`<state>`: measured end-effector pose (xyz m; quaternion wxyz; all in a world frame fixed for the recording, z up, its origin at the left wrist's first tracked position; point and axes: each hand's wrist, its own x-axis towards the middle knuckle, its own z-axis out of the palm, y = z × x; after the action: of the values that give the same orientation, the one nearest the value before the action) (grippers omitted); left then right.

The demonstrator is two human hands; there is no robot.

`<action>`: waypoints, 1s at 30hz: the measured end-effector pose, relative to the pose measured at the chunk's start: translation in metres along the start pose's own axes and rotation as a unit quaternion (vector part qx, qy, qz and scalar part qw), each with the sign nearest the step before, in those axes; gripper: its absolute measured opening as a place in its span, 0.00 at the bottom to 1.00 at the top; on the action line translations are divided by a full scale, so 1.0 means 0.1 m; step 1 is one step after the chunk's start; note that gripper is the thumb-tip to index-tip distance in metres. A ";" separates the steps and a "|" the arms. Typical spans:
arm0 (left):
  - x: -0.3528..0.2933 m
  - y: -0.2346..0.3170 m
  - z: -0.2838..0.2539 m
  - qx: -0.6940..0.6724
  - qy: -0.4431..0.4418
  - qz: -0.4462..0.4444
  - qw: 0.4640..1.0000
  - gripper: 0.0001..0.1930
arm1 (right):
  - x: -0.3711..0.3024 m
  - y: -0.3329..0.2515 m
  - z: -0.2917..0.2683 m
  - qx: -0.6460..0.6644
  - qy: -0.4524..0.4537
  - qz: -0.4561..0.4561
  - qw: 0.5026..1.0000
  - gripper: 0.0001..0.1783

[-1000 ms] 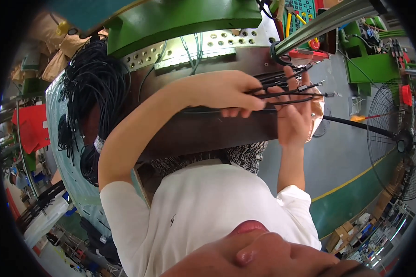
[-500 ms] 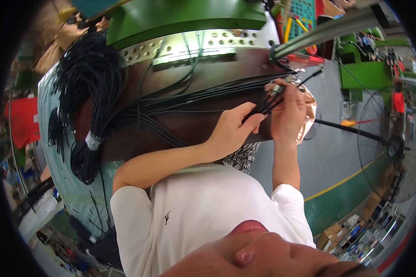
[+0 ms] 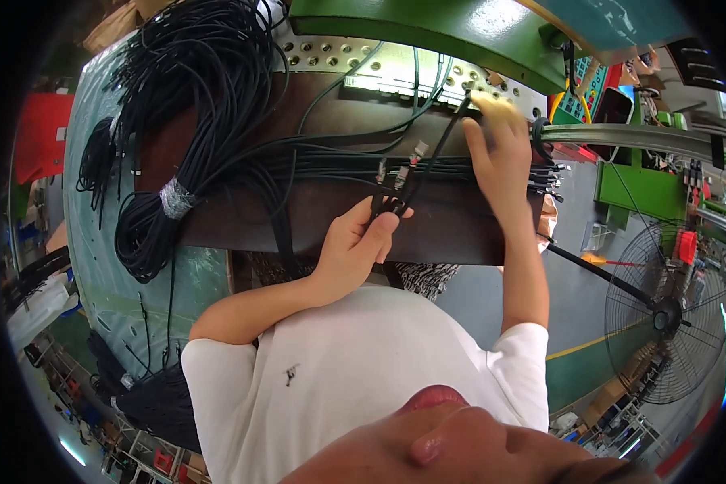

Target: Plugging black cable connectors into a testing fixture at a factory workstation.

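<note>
My left hand (image 3: 355, 242) is closed around several black cables (image 3: 389, 208) just above the brown table's near edge. Their metal connectors (image 3: 403, 172) stick up past my thumb and fingers. From this grip one longer cable (image 3: 437, 147) slants up and right toward the lit metal strip. Beside its far end is my right hand (image 3: 502, 149), its fingertips smeared by motion; whether they pinch the cable cannot be made out. Under both hands, a row of black cables (image 3: 331, 165) lies across the table, connector ends at the right edge.
A big black cable bundle (image 3: 218, 105), bound with clear wrap (image 3: 175, 198), lies at the left. The green machine (image 3: 427, 28) and its bright metal strip (image 3: 407, 89) border the far side. A metal rail (image 3: 629, 135) juts out at right; a black fan (image 3: 665, 315) stands beyond.
My right hand has moved away from the connectors, up toward the lit strip. My left hand has shifted left and nearer to me with its cables. The whole view has also shifted.
</note>
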<state>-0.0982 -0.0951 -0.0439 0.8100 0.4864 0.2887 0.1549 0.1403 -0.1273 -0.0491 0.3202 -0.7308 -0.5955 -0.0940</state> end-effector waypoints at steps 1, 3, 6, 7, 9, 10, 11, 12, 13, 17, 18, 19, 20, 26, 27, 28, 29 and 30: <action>-0.02 -0.01 0.00 -0.011 -0.002 -0.025 1.000 0.14 | 0.05 0.13 0.09 -0.072 -0.039 -0.019 0.996 0.16; -0.03 -0.02 0.00 -0.008 -0.016 -0.033 0.999 0.14 | 0.13 0.23 0.24 -0.033 -0.060 -0.040 0.997 0.17; -0.06 -0.05 -0.02 0.011 -0.020 -0.050 0.999 0.14 | 0.15 0.26 0.22 0.057 -0.157 0.028 0.986 0.17; -0.09 -0.05 -0.01 0.013 -0.020 -0.049 0.998 0.14 | 0.11 0.30 0.16 0.057 -0.159 0.026 0.985 0.17; -0.13 -0.05 -0.03 0.011 -0.013 -0.044 0.999 0.13 | -0.02 0.37 -0.03 0.091 -0.131 -0.069 0.985 0.13; -0.14 -0.07 -0.05 0.020 -0.019 -0.042 0.999 0.13 | -0.07 0.33 -0.10 0.079 -0.140 -0.051 0.986 0.13; -0.15 -0.10 -0.06 0.028 -0.026 -0.041 0.998 0.13 | -0.13 0.26 -0.19 0.066 -0.150 -0.033 0.986 0.13; -0.15 -0.10 -0.04 0.021 -0.035 -0.042 0.998 0.13 | -0.13 0.16 -0.30 0.017 -0.143 -0.044 0.989 0.11; -0.15 -0.11 -0.02 0.017 -0.036 -0.045 0.998 0.13 | -0.13 0.03 -0.32 0.016 -0.147 -0.042 0.988 0.11; -0.11 -0.18 0.08 0.038 -0.057 -0.025 0.997 0.13 | -0.06 -0.25 -0.26 0.556 -0.136 0.404 0.713 0.13; -0.10 -0.18 0.09 0.042 -0.056 -0.013 0.997 0.13 | -0.08 -0.30 -0.25 0.573 -0.133 0.413 0.696 0.13; -0.12 -0.20 0.10 0.042 -0.059 -0.014 0.997 0.13 | -0.10 -0.35 -0.25 0.590 -0.130 0.419 0.678 0.13; -0.12 -0.20 0.07 0.049 -0.058 -0.014 0.997 0.13 | -0.13 -0.42 -0.22 0.571 -0.130 0.422 0.693 0.13; -0.07 -0.08 0.14 -0.049 -0.021 -0.071 0.996 0.12 | -0.34 -0.75 -0.14 0.557 -0.100 0.352 0.745 0.08; -0.02 -0.07 0.18 -0.089 -0.026 -0.061 0.994 0.12 | -0.36 -0.78 -0.11 0.566 -0.107 0.341 0.743 0.07; 0.01 -0.04 0.22 -0.137 -0.026 -0.048 0.989 0.11 | -0.37 -0.83 -0.14 0.485 -0.169 0.354 0.782 0.06; 0.01 -0.06 0.19 -0.137 -0.023 -0.046 0.989 0.11 | -0.39 -0.88 -0.12 0.484 -0.169 0.350 0.784 0.07; 0.01 -0.09 0.16 -0.130 -0.026 -0.049 0.990 0.11 | -0.40 -0.84 -0.11 0.475 -0.178 0.321 0.800 0.07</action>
<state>-0.0874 -0.1102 -0.0466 0.8802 0.3659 0.2686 0.1387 0.0534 -0.1587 -0.0314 0.5274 -0.6406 -0.3430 0.4402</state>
